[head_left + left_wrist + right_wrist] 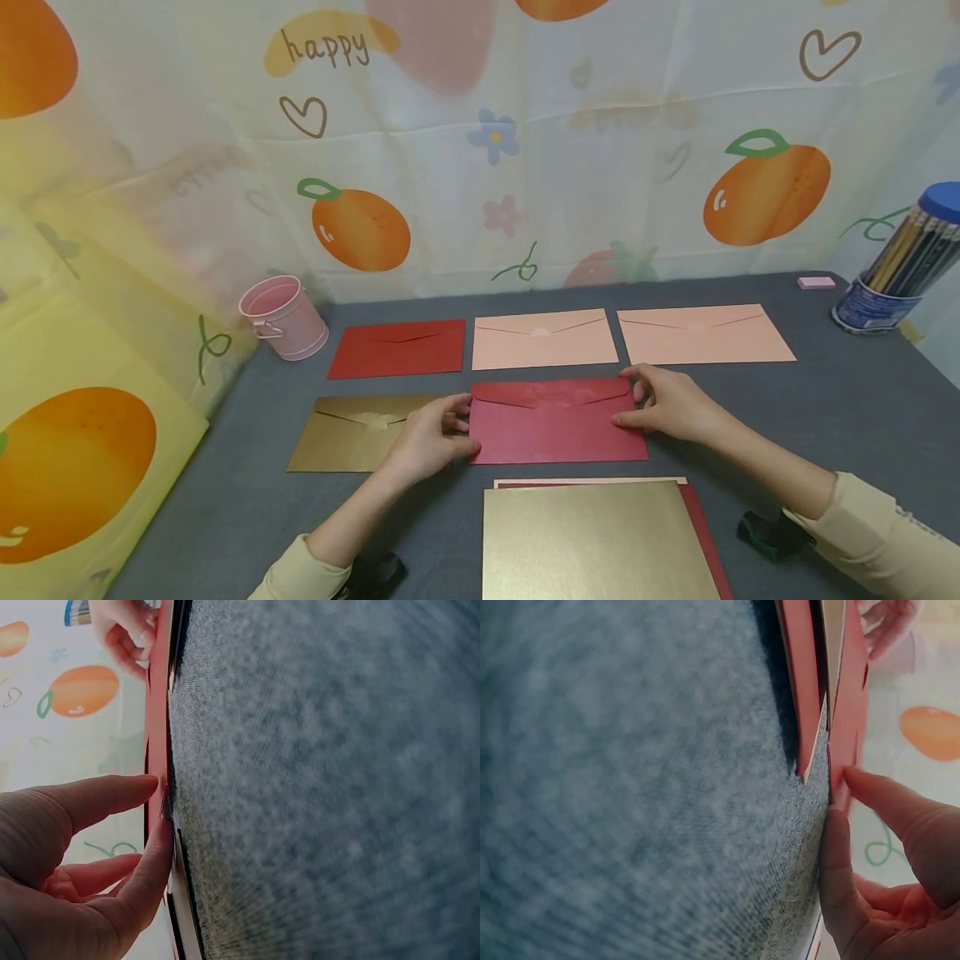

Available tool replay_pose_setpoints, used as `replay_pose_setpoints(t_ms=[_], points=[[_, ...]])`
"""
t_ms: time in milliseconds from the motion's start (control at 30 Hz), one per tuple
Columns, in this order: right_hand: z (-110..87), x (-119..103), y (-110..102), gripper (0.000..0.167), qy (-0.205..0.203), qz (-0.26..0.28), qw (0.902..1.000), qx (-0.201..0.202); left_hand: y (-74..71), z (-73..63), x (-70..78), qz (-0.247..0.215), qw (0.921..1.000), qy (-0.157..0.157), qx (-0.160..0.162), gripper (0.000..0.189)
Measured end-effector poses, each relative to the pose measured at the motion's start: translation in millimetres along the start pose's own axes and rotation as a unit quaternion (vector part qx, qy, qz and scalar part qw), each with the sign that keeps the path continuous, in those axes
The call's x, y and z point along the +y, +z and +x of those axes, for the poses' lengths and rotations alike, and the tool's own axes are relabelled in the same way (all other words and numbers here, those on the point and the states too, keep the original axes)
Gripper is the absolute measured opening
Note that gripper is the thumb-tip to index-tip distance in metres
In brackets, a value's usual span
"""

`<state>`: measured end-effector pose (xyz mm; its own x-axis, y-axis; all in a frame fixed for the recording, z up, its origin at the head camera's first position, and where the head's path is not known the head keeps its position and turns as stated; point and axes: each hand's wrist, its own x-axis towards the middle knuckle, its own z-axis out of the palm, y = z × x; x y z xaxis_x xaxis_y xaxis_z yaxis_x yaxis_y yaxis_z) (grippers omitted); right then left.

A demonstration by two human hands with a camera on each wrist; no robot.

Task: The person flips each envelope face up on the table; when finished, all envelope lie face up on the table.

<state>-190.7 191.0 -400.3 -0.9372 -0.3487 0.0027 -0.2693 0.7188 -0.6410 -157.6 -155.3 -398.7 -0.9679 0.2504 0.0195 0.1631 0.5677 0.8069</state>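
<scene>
A bright red envelope lies flap side up on the table, in the middle of the front row. My left hand holds it at the left edge, thumb near the lower corner and fingers higher up. At the right edge my right hand holds it, with the index finger by the upper corner and the thumb on the side. Both wrist views show thumb and finger at the red envelope. Beside the left hand is a gold envelope, partly hidden by that hand.
Behind are a darker red envelope and two pink envelopes. A gold-topped stack with red and pink edges lies in front. A pink bucket, an eraser and a pencil tub stand at the back.
</scene>
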Motion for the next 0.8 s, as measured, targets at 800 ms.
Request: replay_pose_setpoints(t_ms=[800], points=[[-39.5,-12,-9,0.065,-0.072,-0.007,0.9935,0.088,11.3,-30.6,26.5,0.121,0.9694,0.210,-0.038,0.058]])
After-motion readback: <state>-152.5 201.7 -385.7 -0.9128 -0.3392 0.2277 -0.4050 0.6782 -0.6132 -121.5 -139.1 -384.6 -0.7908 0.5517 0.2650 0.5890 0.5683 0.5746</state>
